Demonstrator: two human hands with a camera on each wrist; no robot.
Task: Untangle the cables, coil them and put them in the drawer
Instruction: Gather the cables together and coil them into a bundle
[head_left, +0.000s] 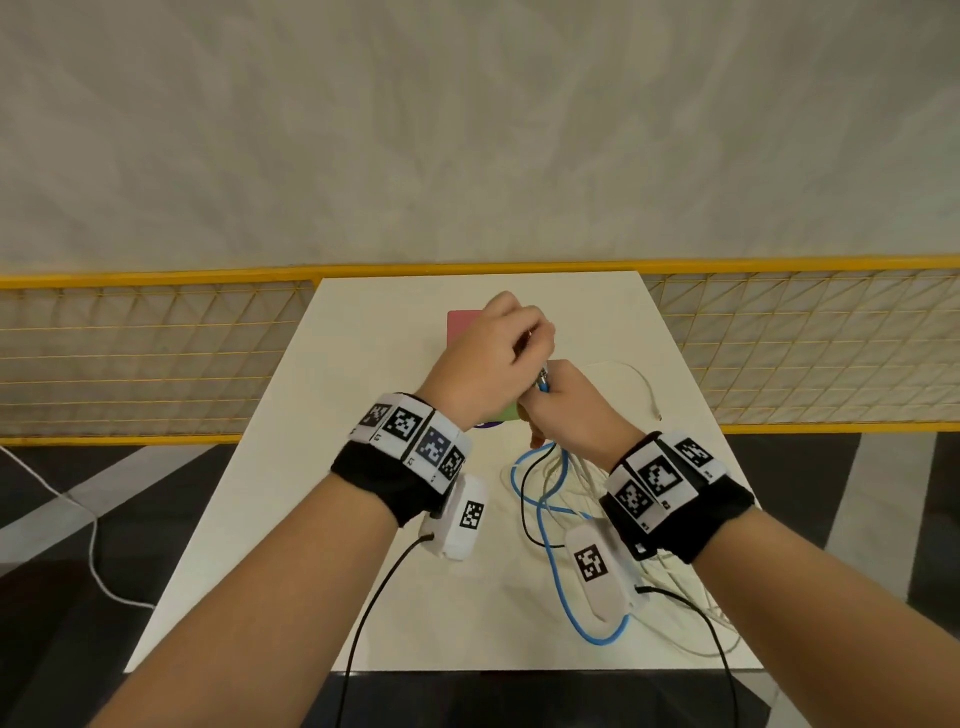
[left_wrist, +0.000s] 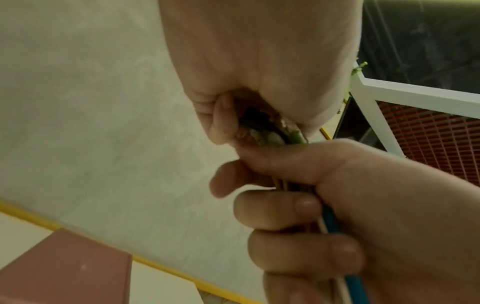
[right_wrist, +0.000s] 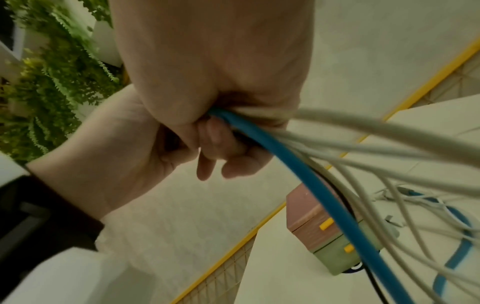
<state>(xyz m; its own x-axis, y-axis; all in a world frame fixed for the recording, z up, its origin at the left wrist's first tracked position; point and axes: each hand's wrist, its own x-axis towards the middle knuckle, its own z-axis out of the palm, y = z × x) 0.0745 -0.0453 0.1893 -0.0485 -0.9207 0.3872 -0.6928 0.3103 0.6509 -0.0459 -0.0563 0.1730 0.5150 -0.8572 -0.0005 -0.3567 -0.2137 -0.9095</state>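
Both hands meet above the middle of the white table (head_left: 363, 467). My right hand (head_left: 563, 410) grips a bundle of cables in its fist: a blue cable (head_left: 551, 525), a thin black cable (head_left: 524, 499) and several white cables (head_left: 582, 483) hang from it onto the table. Just above it my left hand (head_left: 501, 353) curls its fingers round the bundle's plug ends (head_left: 543, 383). In the right wrist view the blue cable (right_wrist: 298, 168) and white cables (right_wrist: 389, 131) fan out of the right fist (right_wrist: 215, 102). The small drawer unit (right_wrist: 311, 222), pink over green, stands closed beneath the hands.
One white cable (head_left: 641, 382) trails across the table toward its right edge. A yellow mesh fence (head_left: 156, 358) runs behind the table. The pink top of the drawer unit (head_left: 460, 322) shows beyond my left hand. Wrist-camera leads hang off the near table edge.
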